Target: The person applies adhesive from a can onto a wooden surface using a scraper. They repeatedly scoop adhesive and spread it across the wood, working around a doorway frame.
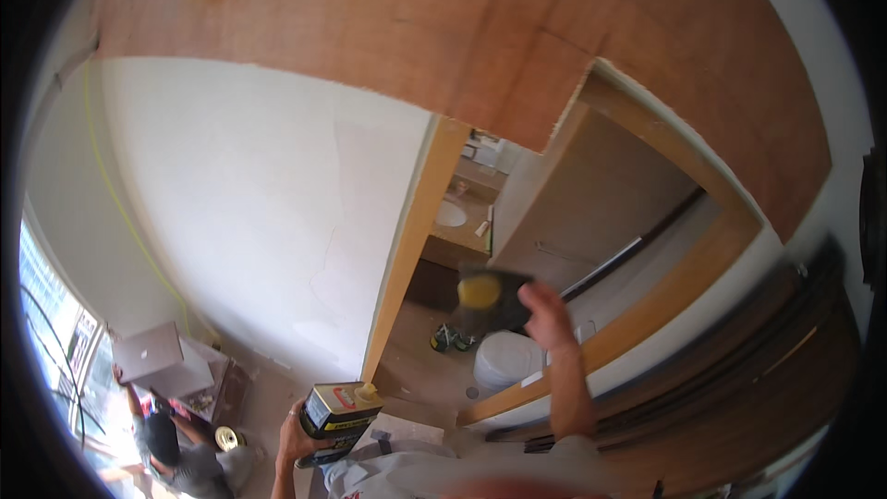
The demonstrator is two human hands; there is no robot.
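Note:
My left hand is wrapped round the side of a rectangular metal can, dark with a gold top, a red handle and a pale yellowish spout. The can is held upright, slightly tilted, low in front of me. My right hand is raised before the doorway, thumb and fingers closed on the edge of a dark flat piece with a round yellow patch on it. Motion blurs this piece, so its exact kind is unclear. The two hands are well apart, and the piece does not touch the can.
Reddish plywood covers the wall above a wooden door frame. Through the doorway are a sink counter and a white bucket. Dark long boards lean at right. A person crouches at lower left near boxes.

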